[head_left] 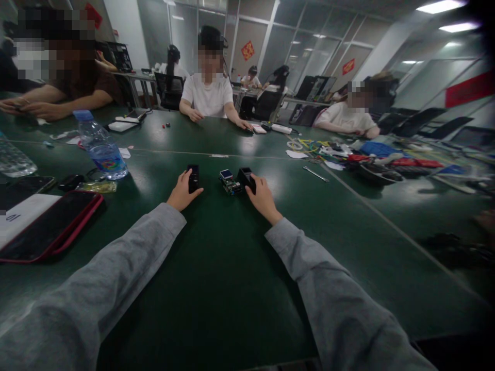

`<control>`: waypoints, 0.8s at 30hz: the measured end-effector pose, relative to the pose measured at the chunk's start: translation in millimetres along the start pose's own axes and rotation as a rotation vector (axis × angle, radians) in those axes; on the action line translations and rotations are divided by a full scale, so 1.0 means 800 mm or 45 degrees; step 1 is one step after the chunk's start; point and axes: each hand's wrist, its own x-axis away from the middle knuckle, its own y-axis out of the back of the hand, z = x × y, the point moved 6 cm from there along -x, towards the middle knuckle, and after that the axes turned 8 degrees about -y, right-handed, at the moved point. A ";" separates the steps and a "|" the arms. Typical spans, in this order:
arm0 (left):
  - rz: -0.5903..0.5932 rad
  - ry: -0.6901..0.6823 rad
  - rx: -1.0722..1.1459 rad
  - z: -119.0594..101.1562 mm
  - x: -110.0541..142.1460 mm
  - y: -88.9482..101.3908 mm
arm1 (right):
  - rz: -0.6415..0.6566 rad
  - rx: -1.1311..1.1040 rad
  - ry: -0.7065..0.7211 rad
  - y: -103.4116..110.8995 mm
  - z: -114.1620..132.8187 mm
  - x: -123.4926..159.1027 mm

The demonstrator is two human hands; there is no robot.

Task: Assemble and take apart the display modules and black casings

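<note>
Toward the middle of the green table (216, 268), my left hand (181, 191) has its fingers along the left edge of a flat black casing piece (194, 176), and the thumb reaches past its lower end. My right hand (263, 197) grips a black box-like casing (245, 176) at its near right side, partly covering it. Between the two black parts lies a small green circuit board (230, 184) with a little screen (226, 174) on top, close to the right casing. Neither hand is on the board.
At left stand a water bottle (101, 147) and a phone in a red case (58, 221). A thin metal tool (315, 174) lies to the right, before a heap of cables (317, 148). Across the table sits a person in white (209, 98); other people sit left and right.
</note>
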 end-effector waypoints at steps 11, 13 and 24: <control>-0.254 -0.223 -0.207 -0.049 0.006 0.027 | -0.276 0.088 0.281 0.033 0.076 0.028; -0.215 -0.458 -0.249 -0.085 0.013 0.022 | -0.181 0.104 0.381 0.021 0.098 0.036; 0.431 -0.634 -0.180 -0.120 0.030 -0.050 | 0.128 0.134 0.272 -0.030 0.086 0.029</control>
